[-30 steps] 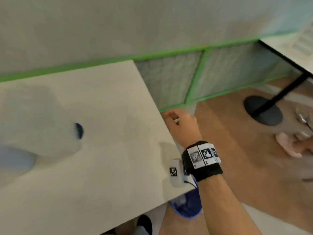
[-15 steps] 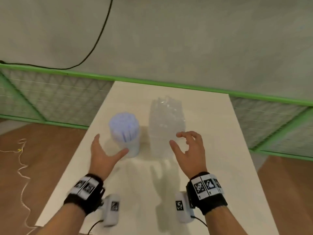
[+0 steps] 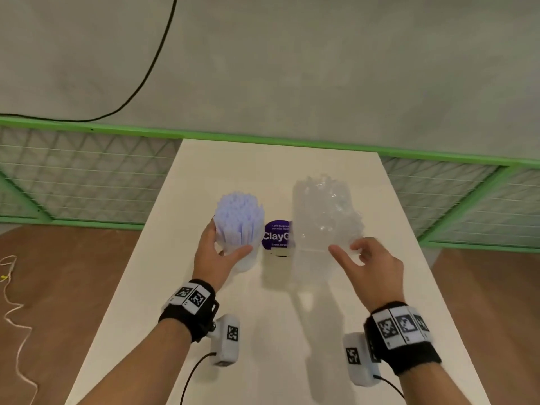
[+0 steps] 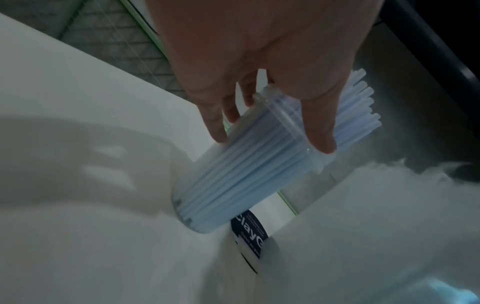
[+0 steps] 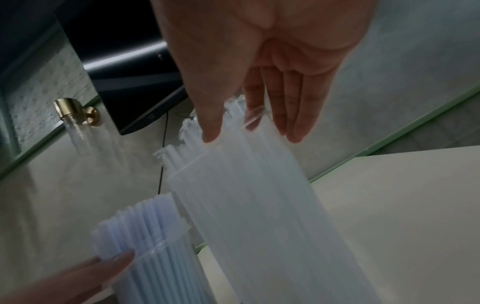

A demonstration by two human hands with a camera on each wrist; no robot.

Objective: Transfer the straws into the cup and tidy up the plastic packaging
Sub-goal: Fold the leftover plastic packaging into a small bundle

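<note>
A clear cup packed with pale blue straws stands left of centre on the white table. My left hand grips it near the rim, thumb on one side and fingers on the other. To its right stands an upright clear plastic pack of clear straws, crinkled at the top. My right hand holds the pack's near upper part between thumb and fingers. The cup also shows low in the right wrist view.
A white container with a purple label stands between and behind the cup and the pack. A green-framed mesh fence runs behind the table's far edge. Wooden floor lies on both sides, with a white cord on the left.
The head view swung from the table's right edge back to the tabletop. Both hands moved forward; the left closed round the cup and the right reached the straw pack.
</note>
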